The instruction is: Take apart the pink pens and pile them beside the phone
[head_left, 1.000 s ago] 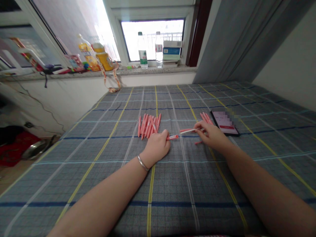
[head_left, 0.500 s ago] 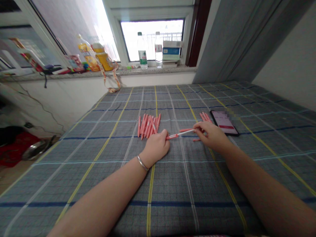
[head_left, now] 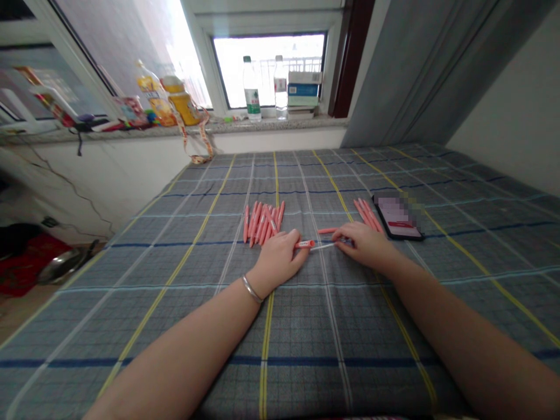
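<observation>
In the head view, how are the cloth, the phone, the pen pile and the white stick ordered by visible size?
1. Cloth, by far.
2. Phone and pen pile: too alike to rank.
3. White stick, a thin visible piece.

phone screen (head_left: 392, 219) partly blurred, pen barrel (head_left: 304, 244) partly hidden by left hand (head_left: 280, 254), forearms (head_left: 184, 341) cropped

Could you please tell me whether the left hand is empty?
No, the left hand holds a pink barrel, whose end sticks out toward the right hand.
</observation>
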Demonstrator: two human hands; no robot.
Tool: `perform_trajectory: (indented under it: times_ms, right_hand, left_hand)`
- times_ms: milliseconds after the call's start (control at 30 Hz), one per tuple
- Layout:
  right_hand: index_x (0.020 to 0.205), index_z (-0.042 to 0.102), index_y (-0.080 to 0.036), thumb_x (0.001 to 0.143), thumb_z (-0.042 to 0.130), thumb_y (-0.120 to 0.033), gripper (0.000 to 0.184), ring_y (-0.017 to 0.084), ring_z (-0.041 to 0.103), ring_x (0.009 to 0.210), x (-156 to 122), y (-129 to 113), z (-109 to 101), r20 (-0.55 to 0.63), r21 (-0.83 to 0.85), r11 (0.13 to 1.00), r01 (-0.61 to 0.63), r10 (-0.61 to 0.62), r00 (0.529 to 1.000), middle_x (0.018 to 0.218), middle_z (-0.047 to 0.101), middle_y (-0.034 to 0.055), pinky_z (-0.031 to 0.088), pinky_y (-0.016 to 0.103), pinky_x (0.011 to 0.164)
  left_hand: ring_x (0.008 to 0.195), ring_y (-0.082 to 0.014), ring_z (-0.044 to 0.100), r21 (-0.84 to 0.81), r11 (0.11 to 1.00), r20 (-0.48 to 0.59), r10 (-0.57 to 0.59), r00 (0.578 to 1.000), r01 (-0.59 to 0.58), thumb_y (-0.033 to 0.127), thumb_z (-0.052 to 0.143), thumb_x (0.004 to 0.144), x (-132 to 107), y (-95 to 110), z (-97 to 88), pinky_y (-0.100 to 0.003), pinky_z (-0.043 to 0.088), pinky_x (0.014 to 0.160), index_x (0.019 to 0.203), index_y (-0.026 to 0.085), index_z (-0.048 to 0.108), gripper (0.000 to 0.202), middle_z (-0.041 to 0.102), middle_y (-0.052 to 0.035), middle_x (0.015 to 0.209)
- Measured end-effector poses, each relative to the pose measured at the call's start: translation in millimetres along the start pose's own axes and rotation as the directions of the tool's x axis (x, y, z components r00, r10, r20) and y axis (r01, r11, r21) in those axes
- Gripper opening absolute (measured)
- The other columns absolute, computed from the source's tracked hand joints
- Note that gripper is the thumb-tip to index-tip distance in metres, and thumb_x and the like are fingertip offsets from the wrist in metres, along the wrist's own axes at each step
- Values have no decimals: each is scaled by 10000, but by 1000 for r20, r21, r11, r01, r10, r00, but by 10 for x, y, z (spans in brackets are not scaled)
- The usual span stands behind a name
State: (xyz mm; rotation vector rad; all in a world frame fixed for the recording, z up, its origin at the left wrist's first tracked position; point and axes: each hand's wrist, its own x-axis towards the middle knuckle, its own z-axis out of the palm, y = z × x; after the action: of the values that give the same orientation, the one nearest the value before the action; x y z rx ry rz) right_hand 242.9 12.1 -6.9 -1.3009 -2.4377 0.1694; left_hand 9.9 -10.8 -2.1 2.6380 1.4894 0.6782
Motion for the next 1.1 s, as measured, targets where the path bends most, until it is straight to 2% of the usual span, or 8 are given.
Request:
perform_trajectory:
  times_ms: [167, 267, 367, 500, 800, 933, 1033, 1100]
  right_hand:
    - [778, 612, -209, 792, 520, -290, 124, 199, 566, 852, -20, 81, -97, -72, -48, 997, -61, 58, 996, 852, 633, 48, 413, 348, 792]
    - [745, 627, -222, 783, 533, -338, 154, 189, 571, 791, -38, 79, -138, 22, -55, 997, -55, 56, 998, 804, 630, 36, 424, 322, 726]
    - [740, 634, -227, 756, 568, -328, 122, 189, 570, 795, -45, 34, -124, 91, -74, 997, -34, 40, 995, 804, 634, 30, 421, 304, 701]
    - [748, 620, -227, 740, 584, -279, 64, 180, 570, 776, -46, 12, -81, 139, -88, 994, -64, 76, 987, 808, 639, 20, 417, 285, 662]
    - [731, 611, -225, 756, 542, -239, 74, 186, 570, 781, -61, -29, -125, 136, -161, 986, -34, 56, 989, 801, 638, 24, 408, 296, 672]
    - [735, 592, -210, 764, 541, -233, 63, 173, 561, 753, -53, -73, -154, 40, -124, 992, -19, 24, 999, 787, 629, 27, 413, 289, 668]
    - [788, 605, -210, 783, 539, -236, 72, 141, 537, 658, -40, -155, -170, -145, 5, 1000, 4, -3, 989, 735, 612, 14, 414, 266, 605]
    - [852, 622, -213, 803, 530, -241, 108, 124, 517, 599, -37, -247, -162, -308, 127, 990, 63, -21, 951, 699, 601, 11, 420, 259, 570]
  left_hand:
    - [664, -143, 546, 2, 1000, 71, -28, 997, 28, 350, 331, 886, -6, 23, -19, -238, 342, 562, 774, 197, 454, 226, 557, -6, 687]
    - [644, -143, 554, 18, 998, 98, -59, 993, 58, 352, 328, 889, -10, 37, -29, -235, 336, 551, 788, 200, 458, 224, 559, 3, 664]
    - [649, -142, 560, 11, 1000, 89, -27, 996, 26, 339, 314, 895, -13, 37, -25, -236, 344, 557, 793, 202, 459, 225, 570, 2, 682]
    - [638, -139, 558, 0, 1000, 82, 8, 997, -8, 321, 298, 902, -19, 26, -12, -234, 345, 551, 818, 203, 463, 220, 577, 4, 698]
    - [691, -142, 552, -93, 987, 76, 135, 988, -128, 348, 289, 915, -25, 17, -24, -248, 377, 606, 805, 192, 477, 268, 577, -8, 742]
    - [784, -152, 538, -154, 966, 69, 222, 973, -209, 338, 322, 909, -9, -3, -42, -264, 403, 699, 843, 180, 505, 251, 577, -29, 819]
    - [828, -153, 524, -189, 941, 79, 300, 951, -281, 354, 321, 913, 0, -7, -43, -270, 406, 749, 879, 174, 525, 274, 573, -42, 872]
    - [822, -155, 520, -176, 934, 81, 330, 941, -312, 354, 316, 917, 3, -1, -33, -274, 405, 749, 894, 171, 533, 284, 576, -44, 874]
